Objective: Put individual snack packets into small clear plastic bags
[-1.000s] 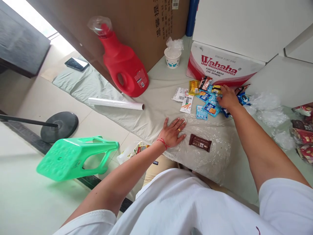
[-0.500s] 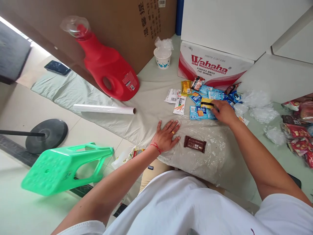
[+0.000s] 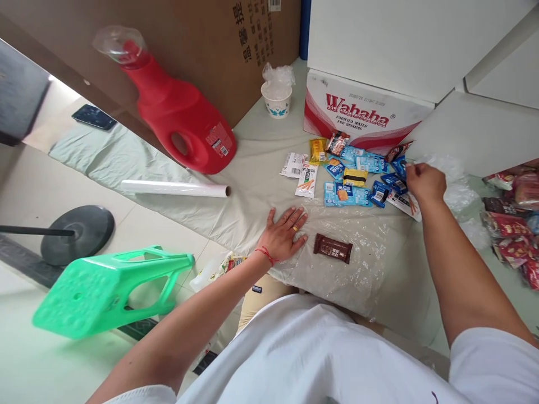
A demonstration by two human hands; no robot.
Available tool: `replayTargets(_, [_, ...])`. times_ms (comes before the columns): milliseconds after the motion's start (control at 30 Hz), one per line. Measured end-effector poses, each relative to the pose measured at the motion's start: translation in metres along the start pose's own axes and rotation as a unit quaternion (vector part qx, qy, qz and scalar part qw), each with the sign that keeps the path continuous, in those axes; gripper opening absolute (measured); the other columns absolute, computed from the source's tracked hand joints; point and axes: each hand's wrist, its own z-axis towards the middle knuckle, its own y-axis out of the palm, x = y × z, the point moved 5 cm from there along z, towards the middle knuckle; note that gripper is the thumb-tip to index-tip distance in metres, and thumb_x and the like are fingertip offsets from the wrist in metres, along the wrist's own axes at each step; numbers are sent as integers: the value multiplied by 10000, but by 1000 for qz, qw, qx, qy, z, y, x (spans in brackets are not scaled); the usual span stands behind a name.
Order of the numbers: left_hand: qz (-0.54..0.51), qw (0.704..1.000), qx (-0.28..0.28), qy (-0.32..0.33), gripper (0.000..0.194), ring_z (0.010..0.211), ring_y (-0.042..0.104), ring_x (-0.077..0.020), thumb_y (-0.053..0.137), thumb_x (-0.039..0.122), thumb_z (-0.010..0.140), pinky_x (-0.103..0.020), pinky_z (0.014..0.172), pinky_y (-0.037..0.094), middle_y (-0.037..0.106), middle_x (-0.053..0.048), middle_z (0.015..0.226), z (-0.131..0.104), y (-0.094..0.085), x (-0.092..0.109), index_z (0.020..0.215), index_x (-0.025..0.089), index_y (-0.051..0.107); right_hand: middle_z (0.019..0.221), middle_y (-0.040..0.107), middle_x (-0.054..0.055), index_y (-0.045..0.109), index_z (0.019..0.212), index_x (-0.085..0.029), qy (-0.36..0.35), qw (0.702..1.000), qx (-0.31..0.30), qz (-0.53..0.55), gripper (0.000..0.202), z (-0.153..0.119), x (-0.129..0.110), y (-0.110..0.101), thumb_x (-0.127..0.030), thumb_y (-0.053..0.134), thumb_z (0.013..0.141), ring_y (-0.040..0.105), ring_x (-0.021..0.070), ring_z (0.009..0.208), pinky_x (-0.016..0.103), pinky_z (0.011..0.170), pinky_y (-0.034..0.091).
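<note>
My left hand (image 3: 283, 233) lies flat on the cloth-covered table, fingers spread, holding nothing. Just right of it, a brown-wrapped snack bar (image 3: 333, 248) rests on a sheet of clear plastic wrap (image 3: 365, 264). My right hand (image 3: 428, 182) is at the right end of a pile of small snacks, its fingertips closed on the edge of a blue snack packet (image 3: 398, 166). To the left in the pile are a yellow packet with a black band (image 3: 355, 178), light-blue packets (image 3: 353, 194) and a white snack packet (image 3: 307, 180). My right fingertips are partly hidden.
Behind the snacks stands a Wahaha carton (image 3: 362, 112). A paper cup (image 3: 277, 104), red jug (image 3: 185, 120) and roll of wrap (image 3: 177, 189) are farther left. Crumpled plastic (image 3: 457, 193) and red snack packs (image 3: 509, 233) lie right. A green stool (image 3: 80, 297) is on the floor.
My right hand has left the yellow packet, which stays in the pile, and moved right to the blue packets. My left hand stays flat in place.
</note>
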Motion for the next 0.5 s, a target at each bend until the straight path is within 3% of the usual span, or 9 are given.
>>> replayTargets(67, [3, 1000, -3, -2, 658, 1584, 307, -312, 312, 569, 1053, -657, 1285, -15, 324, -69, 1706, 0, 0, 0, 1651, 293, 318, 1348, 651, 232, 606, 1412, -124, 1, 998, 52, 19, 478, 20, -10, -10, -348, 459, 1016, 589, 309, 1193, 408, 959, 403])
replayTargets(133, [4, 1000, -4, -3, 657, 1584, 306, -315, 312, 570, 1052, -656, 1285, -10, 330, -69, 1705, 0, 0, 0, 1650, 298, 318, 1451, 586, 211, 475, 1513, -99, -7, 994, 90, 63, 608, 39, -22, -14, -228, 599, 932, 560, 259, 1229, 356, 993, 384])
replayTargets(233, [4, 1000, -3, -4, 660, 1585, 304, -312, 313, 573, 1052, -656, 1285, -15, 331, -66, 1705, 0, 0, 0, 1653, 300, 309, 1380, 627, 211, 355, 1543, -29, 4, 989, 86, 121, 823, 58, -35, -7, -180, 740, 831, 582, 216, 1131, 316, 937, 402])
replayTargets(300, [4, 1000, -3, -5, 661, 1586, 303, -309, 315, 572, 1052, -652, 1287, -18, 331, -64, 1705, 0, 0, 0, 1655, 300, 304, 1232, 697, 180, 398, 1515, -29, 11, 990, 60, 126, 833, 61, -41, 1, -212, 790, 803, 595, 208, 1011, 321, 875, 412])
replayTargets(400, [1, 1000, -3, 0, 663, 1587, 302, -309, 315, 570, 1053, -658, 1287, -17, 326, -64, 1706, 0, 1, -1, 1654, 291, 307, 1064, 725, 128, 593, 1395, -105, -17, 994, 22, 108, 605, 53, -47, 9, -273, 770, 842, 567, 187, 852, 326, 813, 409])
replayTargets(500, [1, 1000, 2, 3, 662, 1589, 295, -313, 319, 572, 1053, -666, 1285, -9, 321, -67, 1708, 0, 1, -1, 1649, 286, 320, 1151, 678, 165, 706, 1256, -120, -45, 994, 35, 90, 418, 42, -48, 6, -318, 718, 889, 560, 189, 886, 339, 862, 414])
